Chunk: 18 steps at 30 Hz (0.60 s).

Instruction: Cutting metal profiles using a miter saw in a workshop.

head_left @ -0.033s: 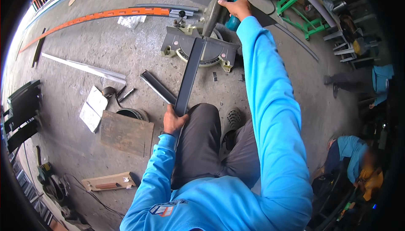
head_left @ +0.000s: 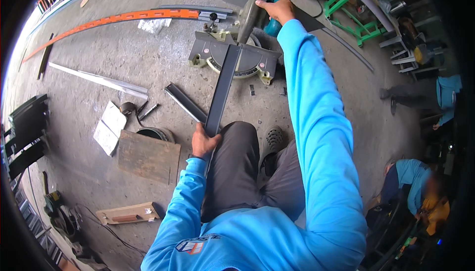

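Observation:
A miter saw stands on the concrete floor ahead of me, its teal handle at the top. My right hand is closed round that handle, arm stretched out. From the saw's base a long dark metal profile slants back toward my left knee. Its near end is gripped by my left hand, thumb on top. The profile's far end meets the saw near the blade, which the saw's body hides. A second, shorter dark profile lies on the floor with its near end beside my left hand.
Left of me are an open notebook, a tape measure, a cutter knife and a wooden board over a round container. An orange rail extends left of the saw. Co-workers are at the right, near green stands.

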Available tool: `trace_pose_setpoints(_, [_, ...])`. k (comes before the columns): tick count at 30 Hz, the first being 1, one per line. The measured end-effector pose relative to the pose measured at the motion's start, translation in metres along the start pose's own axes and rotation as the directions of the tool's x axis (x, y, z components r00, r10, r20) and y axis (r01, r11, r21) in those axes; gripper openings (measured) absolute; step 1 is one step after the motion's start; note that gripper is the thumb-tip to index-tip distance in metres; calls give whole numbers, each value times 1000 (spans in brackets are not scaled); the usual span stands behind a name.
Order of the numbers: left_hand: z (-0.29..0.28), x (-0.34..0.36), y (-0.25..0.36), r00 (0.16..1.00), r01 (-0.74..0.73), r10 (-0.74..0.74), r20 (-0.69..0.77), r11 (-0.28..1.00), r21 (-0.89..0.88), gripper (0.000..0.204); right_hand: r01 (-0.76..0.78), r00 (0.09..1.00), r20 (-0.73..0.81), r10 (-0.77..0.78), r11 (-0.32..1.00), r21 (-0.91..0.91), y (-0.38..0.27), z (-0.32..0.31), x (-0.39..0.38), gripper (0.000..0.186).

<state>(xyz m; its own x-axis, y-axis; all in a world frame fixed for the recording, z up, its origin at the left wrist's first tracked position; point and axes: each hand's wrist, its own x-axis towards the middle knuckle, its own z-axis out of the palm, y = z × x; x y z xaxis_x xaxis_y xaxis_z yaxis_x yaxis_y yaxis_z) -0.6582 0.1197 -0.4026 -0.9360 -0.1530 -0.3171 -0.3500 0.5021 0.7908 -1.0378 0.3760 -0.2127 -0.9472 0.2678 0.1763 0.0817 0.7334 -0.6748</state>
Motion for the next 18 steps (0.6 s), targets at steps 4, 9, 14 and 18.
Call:
trace_pose_setpoints(4, [1, 0, -2, 999, -36, 36, -22, 999, 10, 64, -5, 1000, 5, 5, 1000, -10, -1, 0, -2, 117])
trace_pose_setpoints(9, [2, 0, -2, 1000, -11, 11, -19, 1000, 18, 64, -5, 1000, -9, 5, 1000, -6, -3, 0, -6, 116])
trace_pose_setpoints(14, [0, 0, 2, 1000, 3, -3, -13, 1000, 15, 64, -1, 1000, -10, 1, 1000, 1, 0, 1, -8, 114])
trace_pose_setpoints(18, [-1, 1, 3, 1000, -12, 12, -9, 1000, -10, 64, -10, 1000, -28, 9, 999, -39, -2, 2, -11, 114])
